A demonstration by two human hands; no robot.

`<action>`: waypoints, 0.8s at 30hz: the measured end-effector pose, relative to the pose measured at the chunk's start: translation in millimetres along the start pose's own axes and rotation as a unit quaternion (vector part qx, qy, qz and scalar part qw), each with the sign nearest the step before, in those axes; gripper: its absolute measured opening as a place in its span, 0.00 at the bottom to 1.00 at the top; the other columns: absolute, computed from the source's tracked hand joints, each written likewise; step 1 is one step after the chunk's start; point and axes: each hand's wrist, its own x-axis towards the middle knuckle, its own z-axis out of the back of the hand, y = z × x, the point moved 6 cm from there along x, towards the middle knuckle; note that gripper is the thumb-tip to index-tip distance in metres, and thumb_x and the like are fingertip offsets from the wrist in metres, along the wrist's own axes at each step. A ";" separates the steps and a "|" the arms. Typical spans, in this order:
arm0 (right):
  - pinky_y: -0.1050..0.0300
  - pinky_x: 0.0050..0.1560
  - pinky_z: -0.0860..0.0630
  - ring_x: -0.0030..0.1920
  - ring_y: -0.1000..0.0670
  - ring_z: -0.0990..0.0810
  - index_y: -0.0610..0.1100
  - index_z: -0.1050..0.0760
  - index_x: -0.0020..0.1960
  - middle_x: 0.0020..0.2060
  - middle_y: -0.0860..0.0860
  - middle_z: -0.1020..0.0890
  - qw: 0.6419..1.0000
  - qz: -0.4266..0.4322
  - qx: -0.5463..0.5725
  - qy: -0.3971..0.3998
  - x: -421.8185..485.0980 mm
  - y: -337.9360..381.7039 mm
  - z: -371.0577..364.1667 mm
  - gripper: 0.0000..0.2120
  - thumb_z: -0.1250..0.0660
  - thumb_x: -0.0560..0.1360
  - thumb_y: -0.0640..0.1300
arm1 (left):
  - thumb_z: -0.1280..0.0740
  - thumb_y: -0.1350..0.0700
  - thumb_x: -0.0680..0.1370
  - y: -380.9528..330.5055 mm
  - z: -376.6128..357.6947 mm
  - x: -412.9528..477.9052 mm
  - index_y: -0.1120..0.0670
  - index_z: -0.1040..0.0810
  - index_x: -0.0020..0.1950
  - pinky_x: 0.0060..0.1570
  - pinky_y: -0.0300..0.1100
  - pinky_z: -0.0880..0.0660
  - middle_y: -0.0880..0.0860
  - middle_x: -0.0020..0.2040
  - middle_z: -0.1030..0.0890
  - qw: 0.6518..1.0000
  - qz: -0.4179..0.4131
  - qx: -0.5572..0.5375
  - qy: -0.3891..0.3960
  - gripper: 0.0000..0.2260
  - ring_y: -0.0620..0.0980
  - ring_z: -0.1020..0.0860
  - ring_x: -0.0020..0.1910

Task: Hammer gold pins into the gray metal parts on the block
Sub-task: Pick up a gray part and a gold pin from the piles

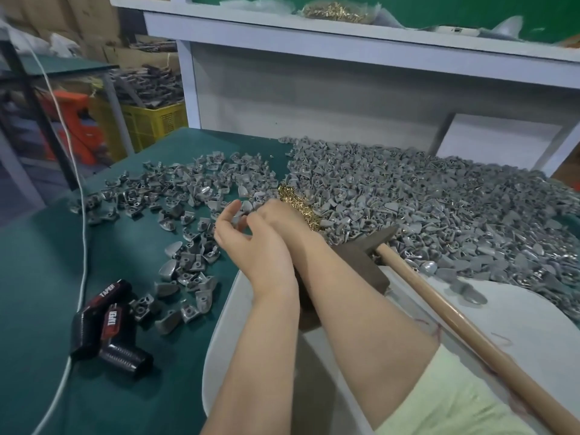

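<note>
My left hand (241, 237) is above the green mat with its fingers curled round a small gray metal part (241, 220). My right hand (279, 216) crosses over to it, fingertips meeting the left hand; what they hold is hidden. A heap of gold pins (296, 200) lies just behind the right hand. The dark block (373, 271) sits under my right forearm. The hammer lies untouched, its head (381, 235) resting on the block and its wooden handle (470, 328) running to the lower right.
A big pile of gray parts (439, 199) covers the right of the table; looser ones (188, 196) are scattered on the left. Two black tape dispensers (110, 324) and a white cable (83, 246) lie at the left. A white shelf unit (314, 89) stands behind.
</note>
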 end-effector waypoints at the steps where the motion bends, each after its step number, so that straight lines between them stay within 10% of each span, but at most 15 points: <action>1: 0.51 0.52 0.24 0.51 0.42 0.22 0.41 0.20 0.53 0.53 0.43 0.22 1.000 0.002 0.020 -0.021 -2.0 -0.8 3.8 0.10 0.39 0.76 0.38 | 0.42 0.62 0.78 0.2 0.0 0.0 0.43 0.30 0.48 0.47 0.35 0.28 0.55 0.62 0.28 1.000 -0.003 -0.002 0.001 0.12 0.47 0.27 0.49; 14: 0.50 0.61 0.33 0.66 0.42 0.31 0.57 0.30 0.68 0.66 0.48 0.27 0.997 0.013 -0.012 0.080 -16.7 -5.1 -1.0 0.21 0.41 0.77 0.40 | 0.42 0.62 0.78 3.8 -0.2 2.4 0.43 0.29 0.47 0.42 0.36 0.30 0.57 0.62 0.27 1.000 0.018 -0.022 -0.012 0.12 0.48 0.27 0.48; 24: 0.63 0.39 0.31 0.40 0.56 0.26 0.47 0.28 0.47 0.39 0.55 0.24 0.949 -0.012 0.267 -0.169 -43.9 -37.8 55.3 0.02 0.35 0.76 0.44 | 0.40 0.62 0.78 4.4 -7.0 2.9 0.46 0.28 0.51 0.37 0.21 0.33 0.52 0.63 0.28 0.999 -0.003 0.007 0.033 0.10 0.38 0.27 0.46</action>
